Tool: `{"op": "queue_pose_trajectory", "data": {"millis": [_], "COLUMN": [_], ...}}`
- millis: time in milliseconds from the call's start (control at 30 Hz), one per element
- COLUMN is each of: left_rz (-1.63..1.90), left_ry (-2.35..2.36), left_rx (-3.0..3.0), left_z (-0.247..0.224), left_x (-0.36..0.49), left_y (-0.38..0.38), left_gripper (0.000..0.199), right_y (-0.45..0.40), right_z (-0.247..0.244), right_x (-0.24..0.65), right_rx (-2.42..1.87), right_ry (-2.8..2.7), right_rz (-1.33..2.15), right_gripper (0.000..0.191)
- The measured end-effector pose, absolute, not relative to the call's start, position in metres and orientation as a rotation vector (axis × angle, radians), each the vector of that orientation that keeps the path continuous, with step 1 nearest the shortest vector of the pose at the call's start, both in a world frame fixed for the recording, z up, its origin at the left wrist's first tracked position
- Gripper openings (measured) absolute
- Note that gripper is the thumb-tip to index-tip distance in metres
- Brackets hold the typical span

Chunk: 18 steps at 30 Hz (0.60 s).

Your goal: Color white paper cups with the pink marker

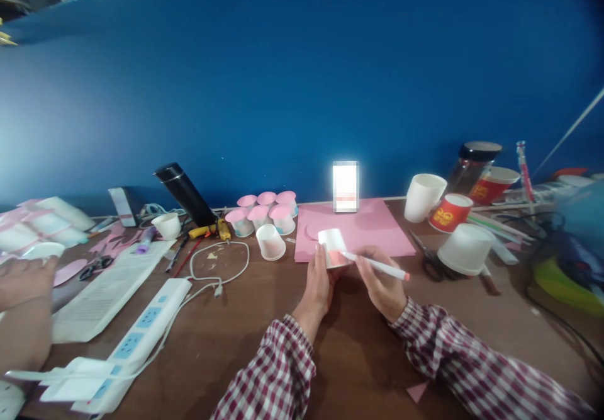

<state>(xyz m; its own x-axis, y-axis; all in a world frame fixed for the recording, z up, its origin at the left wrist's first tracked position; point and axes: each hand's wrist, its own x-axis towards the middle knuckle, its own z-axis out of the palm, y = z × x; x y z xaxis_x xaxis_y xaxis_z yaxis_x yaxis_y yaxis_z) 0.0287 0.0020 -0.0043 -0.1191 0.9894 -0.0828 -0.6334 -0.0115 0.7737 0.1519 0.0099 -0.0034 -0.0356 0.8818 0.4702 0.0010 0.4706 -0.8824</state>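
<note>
Nearest me, a small pink paper scrap (417,392) lies on the brown surface (212,344), close under the right forearm. Both of the person's arms, in maroon-and-white checked sleeves (271,376), reach forward from the near side and angle inward, so the hands almost meet.

The left hand (318,284) stands nearly upright, its grip closed around the lower part of a white paper cup (331,244), thumb along the left side. The cup is tilted, with a pinkish patch low on its wall. From the other side, the right hand (381,284) bends in at the wrist, its grip pinching a white marker (382,267) like a pen; the tip meets the cup by the patch, and the pink end points out to the right.

Left of the hands, a white cup (270,242) stands upside down, just in front of six pink-topped cups (258,218). To the right lie scissors (431,266). Behind the held cup are pink sheets (377,231), then a bright, blurred rectangle (346,187) before the blue partition (302,80).
</note>
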Motion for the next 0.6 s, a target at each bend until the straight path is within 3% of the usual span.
{"op": "queue_pose_trajectory", "data": {"millis": [600], "left_rz": [1.529], "left_ry": [0.832], "left_rx": [0.558], "left_z": [-0.0011], "left_x": [0.029], "left_y": [0.0013], "left_gripper": [0.047], "right_y": [0.0121], "right_z": [-0.0067], "right_x": [0.1539], "right_rx": [-0.886], "right_ry": [-1.412], "right_rz": [0.852], "right_gripper": [0.016]}}
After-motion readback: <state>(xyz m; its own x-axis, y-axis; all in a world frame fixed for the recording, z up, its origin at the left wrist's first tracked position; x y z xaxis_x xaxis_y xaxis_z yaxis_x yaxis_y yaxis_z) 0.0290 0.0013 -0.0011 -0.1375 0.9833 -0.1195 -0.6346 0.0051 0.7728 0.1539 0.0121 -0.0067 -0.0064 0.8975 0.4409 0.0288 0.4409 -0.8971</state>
